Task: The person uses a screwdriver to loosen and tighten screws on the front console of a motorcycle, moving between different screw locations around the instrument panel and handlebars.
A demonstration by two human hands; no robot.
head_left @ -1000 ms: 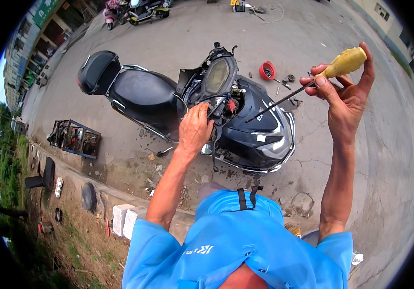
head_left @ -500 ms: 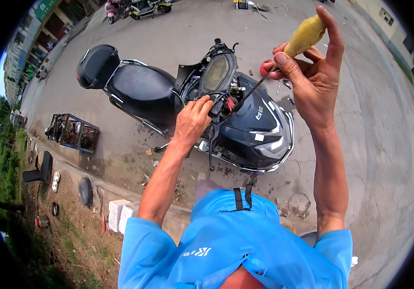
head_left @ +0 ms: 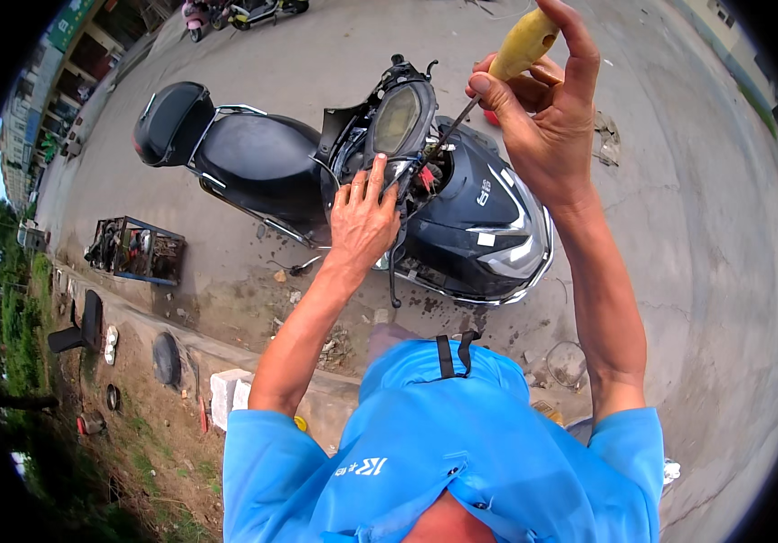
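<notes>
A black scooter stands in front of me, its front cover off around the handlebar so that wires show. My left hand lies with fingers stretched out on the lower edge of the instrument panel, gripping nothing. Raised above the scooter's front, my right hand is closed round a screwdriver with a yellow handle. Its dark shaft slants down and left into the opening behind the front panel, near red parts. Where the tip ends is hard to make out.
A metal frame with machine parts stands to the left on the concrete. Along the low kerb lie a white block, a dark rounded object and a black chair. Parked scooters stand at the far left.
My right hand and the screwdriver have moved left and slightly up, bringing the shaft closer to the instrument panel. The left hand's fingers have straightened and spread on the panel's edge.
</notes>
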